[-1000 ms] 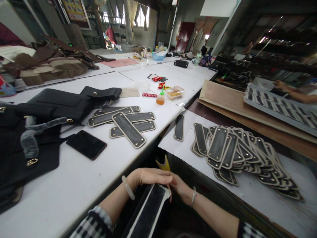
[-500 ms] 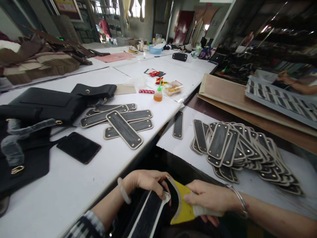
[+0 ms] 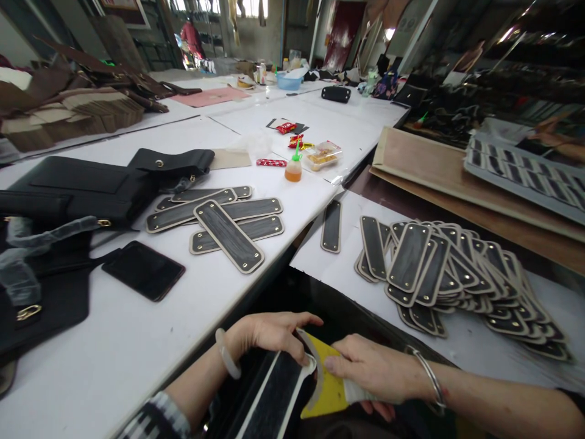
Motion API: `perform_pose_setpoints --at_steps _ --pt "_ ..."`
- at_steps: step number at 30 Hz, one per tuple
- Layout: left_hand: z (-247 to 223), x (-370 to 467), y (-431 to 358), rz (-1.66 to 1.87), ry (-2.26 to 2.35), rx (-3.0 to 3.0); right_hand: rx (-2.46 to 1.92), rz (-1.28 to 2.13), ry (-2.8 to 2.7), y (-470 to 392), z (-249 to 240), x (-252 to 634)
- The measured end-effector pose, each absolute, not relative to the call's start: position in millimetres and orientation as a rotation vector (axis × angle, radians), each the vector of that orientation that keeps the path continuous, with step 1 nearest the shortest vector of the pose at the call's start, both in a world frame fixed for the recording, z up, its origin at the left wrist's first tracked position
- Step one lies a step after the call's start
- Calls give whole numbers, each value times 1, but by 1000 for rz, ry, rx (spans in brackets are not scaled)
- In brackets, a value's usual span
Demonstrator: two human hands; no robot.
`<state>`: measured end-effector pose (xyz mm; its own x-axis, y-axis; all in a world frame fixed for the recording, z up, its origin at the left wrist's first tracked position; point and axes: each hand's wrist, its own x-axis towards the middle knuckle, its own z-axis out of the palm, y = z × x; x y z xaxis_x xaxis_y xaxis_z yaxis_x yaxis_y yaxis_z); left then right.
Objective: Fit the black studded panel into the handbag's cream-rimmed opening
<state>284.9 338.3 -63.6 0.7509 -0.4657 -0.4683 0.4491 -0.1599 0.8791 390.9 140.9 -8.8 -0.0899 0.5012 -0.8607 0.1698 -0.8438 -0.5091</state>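
My left hand (image 3: 278, 335) is at the far end of a black piece with white edging (image 3: 274, 393). Its thumb presses on the whitish corner, one finger stretches out past the end, and the fingers underneath are hidden. Closed round the pale handle of a yellow scraper (image 3: 331, 378), my right hand (image 3: 370, 369) has it upright beside that end. The scraper's curved grey edge faces left, against or very near the black piece; I cannot tell which. Right of my hands lies a heap of black strips with beige rims (image 3: 457, 274) and metal eyelets.
More such strips (image 3: 228, 235) lie crossed on the white table (image 3: 183, 341), near a phone (image 3: 144, 270) and black bags (image 3: 86, 189). Farther off stand a bottle with orange liquid (image 3: 293, 171) and a plastic food box (image 3: 323, 155). Another person's arm (image 3: 560, 137) is at far right, by a grey tray (image 3: 525, 177).
My right hand has moved left with the scraper, bringing its curved edge up to the black piece's end. A finger of my left hand has stretched out. The view has shifted slightly.
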Motion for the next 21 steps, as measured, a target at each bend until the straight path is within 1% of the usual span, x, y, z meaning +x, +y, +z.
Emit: perform_pose_setpoints --at_steps 12,21 --pt "-61 283 335 -747 52 1458 -1969 1997 -700 141 -12 381" --pt "-65 284 339 -769 50 1428 -1995 1958 -684 141 -9 371"
